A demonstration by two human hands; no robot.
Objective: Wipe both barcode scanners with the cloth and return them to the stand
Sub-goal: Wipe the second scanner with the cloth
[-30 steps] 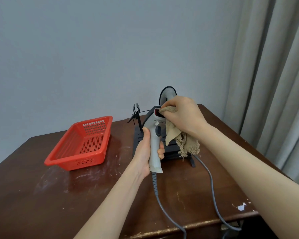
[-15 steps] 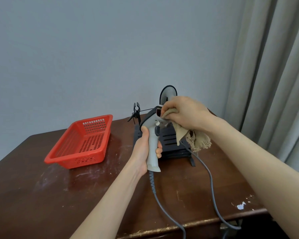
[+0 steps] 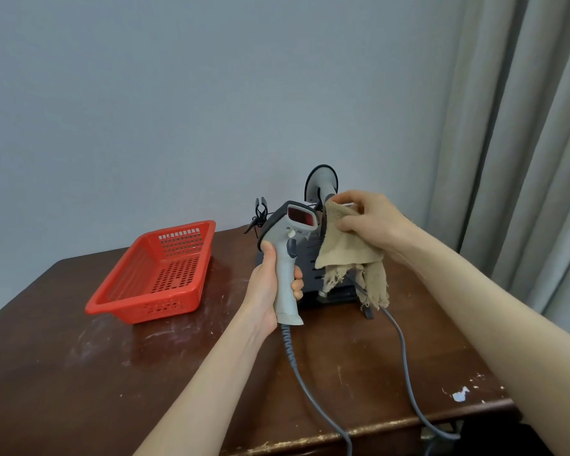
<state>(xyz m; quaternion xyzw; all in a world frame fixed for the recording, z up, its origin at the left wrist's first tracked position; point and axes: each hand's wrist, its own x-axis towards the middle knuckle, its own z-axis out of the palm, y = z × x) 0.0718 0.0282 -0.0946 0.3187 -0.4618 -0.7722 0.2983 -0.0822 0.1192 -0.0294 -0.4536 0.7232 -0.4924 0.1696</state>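
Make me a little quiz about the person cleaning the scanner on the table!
1. True or false: the cloth is touching the held scanner.
2. Which hand holds that scanner? A) left hand B) right hand C) neither
3. Fill in: the basket on the table is coloured ____.

Key
1. False: the cloth hangs beside it, apart.
2. A: it grips the handle; the other hand pinches the cloth.
3. Red.
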